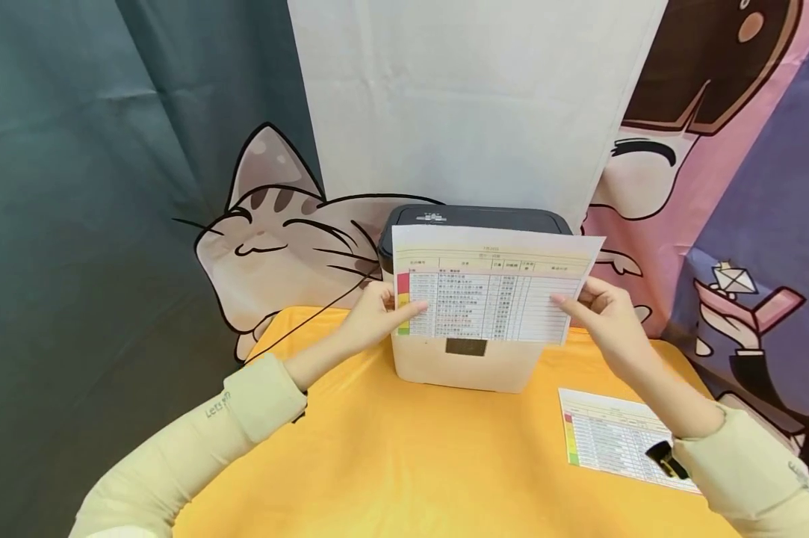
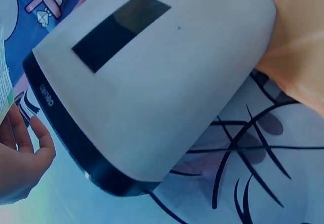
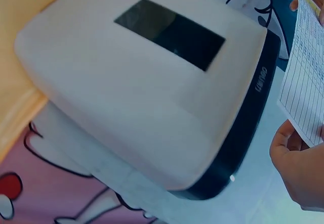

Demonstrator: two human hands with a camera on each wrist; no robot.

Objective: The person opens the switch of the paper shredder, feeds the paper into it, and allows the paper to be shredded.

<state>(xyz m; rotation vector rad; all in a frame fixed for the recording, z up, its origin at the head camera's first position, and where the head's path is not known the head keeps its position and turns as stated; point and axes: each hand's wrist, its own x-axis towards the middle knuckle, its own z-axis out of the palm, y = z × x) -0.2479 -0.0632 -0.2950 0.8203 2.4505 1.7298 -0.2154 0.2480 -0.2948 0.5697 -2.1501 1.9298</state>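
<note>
Both hands hold up a printed sheet of paper (image 1: 485,291) by its side edges, in front of a white office machine (image 1: 467,366) with a dark top. The left hand (image 1: 375,312) pinches the sheet's left edge, thumb over the front beside a red, yellow and green strip. At the opposite edge the right hand (image 1: 609,317) pinches it the same way, thumb on the printed table. In the left wrist view the left hand (image 2: 23,155) shows at the sheet's edge. The right wrist view has the right hand (image 3: 301,163) at the lower corner of the paper.
A second printed sheet (image 1: 619,437) lies on the yellow cloth (image 1: 377,456) at the right, partly under the right forearm in view. A black cable (image 1: 303,325) runs leftward from the machine. Behind stands a cartoon-printed backdrop (image 1: 471,97).
</note>
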